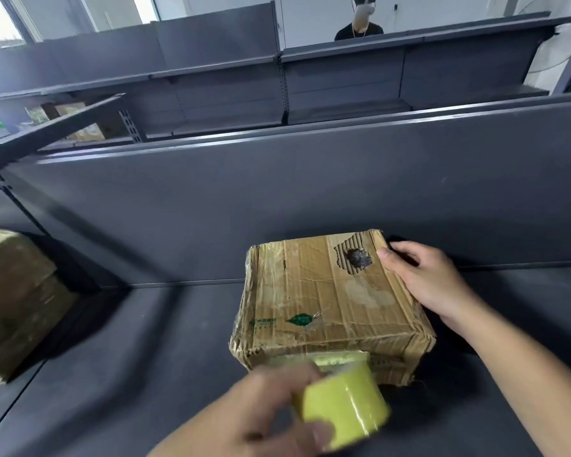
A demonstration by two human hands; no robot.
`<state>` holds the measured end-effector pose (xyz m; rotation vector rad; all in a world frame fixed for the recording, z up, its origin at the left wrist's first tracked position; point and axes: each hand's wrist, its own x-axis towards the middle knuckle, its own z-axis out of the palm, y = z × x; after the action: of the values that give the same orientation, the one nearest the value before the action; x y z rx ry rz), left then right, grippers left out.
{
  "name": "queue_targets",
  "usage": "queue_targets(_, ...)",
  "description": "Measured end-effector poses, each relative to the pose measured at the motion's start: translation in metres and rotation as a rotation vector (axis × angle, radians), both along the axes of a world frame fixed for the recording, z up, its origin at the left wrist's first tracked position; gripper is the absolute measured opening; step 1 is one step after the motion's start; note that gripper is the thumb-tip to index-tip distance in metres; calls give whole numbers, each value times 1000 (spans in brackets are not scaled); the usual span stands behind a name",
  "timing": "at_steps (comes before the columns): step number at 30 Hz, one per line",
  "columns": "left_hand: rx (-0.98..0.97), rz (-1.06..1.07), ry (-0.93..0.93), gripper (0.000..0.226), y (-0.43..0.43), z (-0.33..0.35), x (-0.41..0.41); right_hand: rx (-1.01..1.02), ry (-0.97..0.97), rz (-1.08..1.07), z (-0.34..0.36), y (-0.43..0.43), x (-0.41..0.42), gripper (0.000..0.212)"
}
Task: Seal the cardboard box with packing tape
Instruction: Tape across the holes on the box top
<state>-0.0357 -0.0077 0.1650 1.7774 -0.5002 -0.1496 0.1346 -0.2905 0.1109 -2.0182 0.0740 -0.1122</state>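
Left hand [271, 404] grips a yellow tape roll [343, 407] at the near face of the cardboard box [323, 291], seemingly anchoring a strip there | right hand [422, 278] clasps the box's far right edge, likely steadying it against the pull | box sits on a dark bench [145, 357]
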Motion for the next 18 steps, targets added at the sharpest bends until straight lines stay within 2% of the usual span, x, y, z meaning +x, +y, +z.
queue_targets(2,-57,-56,145,35,2,9,20,-55,-168,-128,9,2,-7,41)
queue_targets(4,-128,69,96,44,2,19,49,-32,-337,-195,27,9,-21,28)
queue_targets(6,-179,134,25,40,-4,23,74,84,-377,-136,48,19,-36,17)
queue_targets(7,-205,136,8,41,-7,25,86,184,-320,-59,59,25,-44,15)
queue_targets(9,-211,173,-21,49,-16,28,109,389,-105,145,74,36,-55,25)
queue_targets(11,-150,218,-98,49,-26,26,129,501,85,269,77,42,-56,55)
queue_targets(13,-69,244,-192,48,-35,18,141,520,110,253,72,48,-52,81)
queue_targets(14,-36,256,-232,50,-38,13,143,517,95,218,69,50,-50,86)
queue_targets(16,18,294,-306,51,-41,1,146,512,74,163,63,53,-46,85)
queue_targets(18,47,311,-360,46,-41,-10,147,456,36,117,58,53,-42,68)
